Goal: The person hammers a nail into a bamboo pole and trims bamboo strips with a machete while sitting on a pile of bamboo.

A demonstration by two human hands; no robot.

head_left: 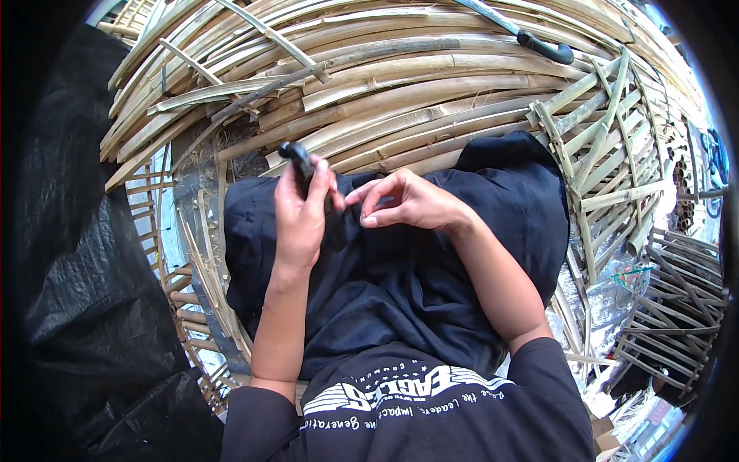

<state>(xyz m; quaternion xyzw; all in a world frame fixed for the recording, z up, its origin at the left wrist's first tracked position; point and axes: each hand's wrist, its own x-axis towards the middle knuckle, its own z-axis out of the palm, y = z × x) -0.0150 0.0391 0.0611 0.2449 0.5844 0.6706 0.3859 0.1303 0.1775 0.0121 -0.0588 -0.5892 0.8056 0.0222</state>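
Observation:
My left hand (pixel 299 219) is closed around a slim black object with a rounded end (pixel 299 160), which sticks up past the fingers. Its lower part is hidden, so its kind cannot be made out. Just to the right, my right hand (pixel 404 202) has thumb and forefinger curled together in a pinch, its other fingertips close to the left hand. Whatever may be between those fingertips is too small to see. Both hands are above the black cloth (pixel 369 285) over my lap.
Split bamboo strips (pixel 431 85) are stacked beyond my lap, with a hooked black handle on a pale blue shaft (pixel 539 46) on top. A bamboo lattice (pixel 608 138) stands at the right, a slatted bamboo piece (pixel 670 316) below it. Black sheeting (pixel 85 254) hangs at the left.

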